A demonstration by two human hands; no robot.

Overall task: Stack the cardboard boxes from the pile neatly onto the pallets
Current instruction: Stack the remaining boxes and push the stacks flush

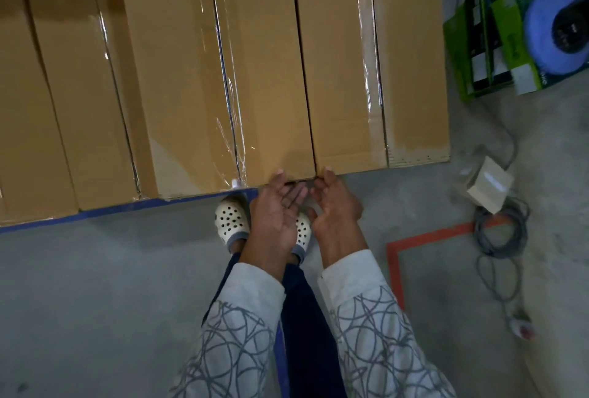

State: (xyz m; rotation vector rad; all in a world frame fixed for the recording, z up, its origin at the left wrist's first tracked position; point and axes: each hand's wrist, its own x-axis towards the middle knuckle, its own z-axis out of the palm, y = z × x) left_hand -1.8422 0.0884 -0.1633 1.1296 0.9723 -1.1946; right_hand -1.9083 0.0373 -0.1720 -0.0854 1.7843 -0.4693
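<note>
Grey concrete floor (95, 286) fills the lower half of the head view and lies bare to the left of the person. Long cardboard boxes (178, 78) lie side by side across the upper half, long seams running away from the camera, several sealed with clear tape. Their near ends form a stepped edge: the left boxes end over a blue pallet edge (121, 210), while the rightmost box (376, 78) projects past that edge, its near end over bare floor. The left hand (277, 206) and right hand (334, 203) are held palms up and close together, fingers open, fingertips touching the bottom near edge at the seam between the rightmost box and its neighbour; neither hand is closed around anything. Two cream perforated clogs (231, 220) stand just beside the pallet edge, below the hands. Right of the person, an orange tape corner (395, 257) marks the floor. Beyond it lie a coiled grey cable (497, 235), a small pale box (490, 187) and, near the upper right, a green carton (484, 37) with a blue round device (548, 31) lying against it.
</note>
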